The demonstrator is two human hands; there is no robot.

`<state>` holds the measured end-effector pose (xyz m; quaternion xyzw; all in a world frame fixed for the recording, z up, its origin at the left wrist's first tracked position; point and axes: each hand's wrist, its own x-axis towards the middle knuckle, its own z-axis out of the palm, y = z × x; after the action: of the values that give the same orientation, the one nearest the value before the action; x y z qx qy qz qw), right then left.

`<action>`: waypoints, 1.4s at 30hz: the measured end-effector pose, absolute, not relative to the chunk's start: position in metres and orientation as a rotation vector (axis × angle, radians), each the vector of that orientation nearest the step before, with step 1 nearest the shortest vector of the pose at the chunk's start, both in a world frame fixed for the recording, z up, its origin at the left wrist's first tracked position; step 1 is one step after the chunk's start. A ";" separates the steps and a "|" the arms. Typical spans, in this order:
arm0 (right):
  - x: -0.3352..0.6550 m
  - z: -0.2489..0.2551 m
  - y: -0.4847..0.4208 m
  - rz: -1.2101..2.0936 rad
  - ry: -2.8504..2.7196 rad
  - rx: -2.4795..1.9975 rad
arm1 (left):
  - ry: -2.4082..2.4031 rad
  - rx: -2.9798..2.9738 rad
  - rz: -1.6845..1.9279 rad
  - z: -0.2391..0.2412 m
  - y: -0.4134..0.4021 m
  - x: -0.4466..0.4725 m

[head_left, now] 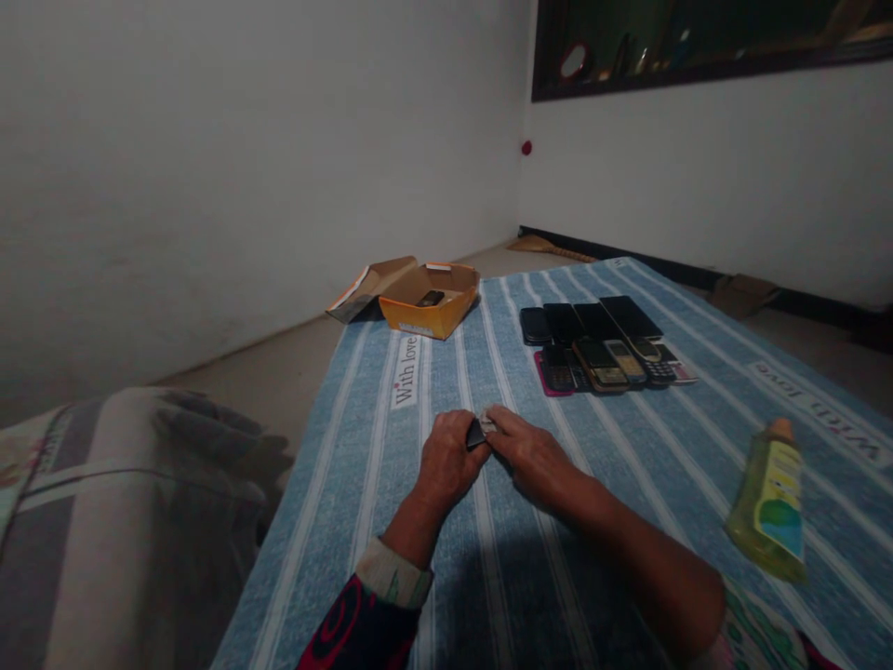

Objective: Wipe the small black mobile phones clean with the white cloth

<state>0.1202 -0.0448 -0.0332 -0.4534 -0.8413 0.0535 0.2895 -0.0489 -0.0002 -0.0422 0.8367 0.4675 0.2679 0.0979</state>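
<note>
My left hand (pixel 450 456) is closed around a small dark mobile phone (pixel 475 434), of which only a flat black part shows between the fingers. Pinched in my right hand (pixel 526 453) is a crumpled whitish cloth (pixel 486 422), pressed against the phone's upper right side. Both hands meet low over the middle of the striped blue tablecloth (pixel 377 484). Beyond them to the right, several phones lie in two rows: dark flat ones (pixel 596 321) at the back and keypad phones (pixel 601 365) in front.
An open orange cardboard box (pixel 429 316) with a dark phone (pixel 432 299) inside stands at the far left of the table. A bottle of yellowish liquid (pixel 771 502) is at the right. A fabric-covered seat or bundle (pixel 132 521) sits beside the table's left edge.
</note>
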 end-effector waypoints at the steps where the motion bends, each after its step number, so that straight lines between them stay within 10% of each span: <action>1: 0.121 -0.032 -0.044 0.129 -2.248 -1.224 | 1.380 2.472 0.791 -0.042 0.000 -0.049; 42: 0.112 -0.041 -0.019 -0.112 -2.249 -1.110 | 1.299 2.506 0.779 -0.037 0.008 -0.053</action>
<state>0.1122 -0.0191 -0.0408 -0.4204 -0.8517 -0.0422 0.3101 -0.0531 0.0075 -0.0372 0.8510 0.4410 0.2647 0.1064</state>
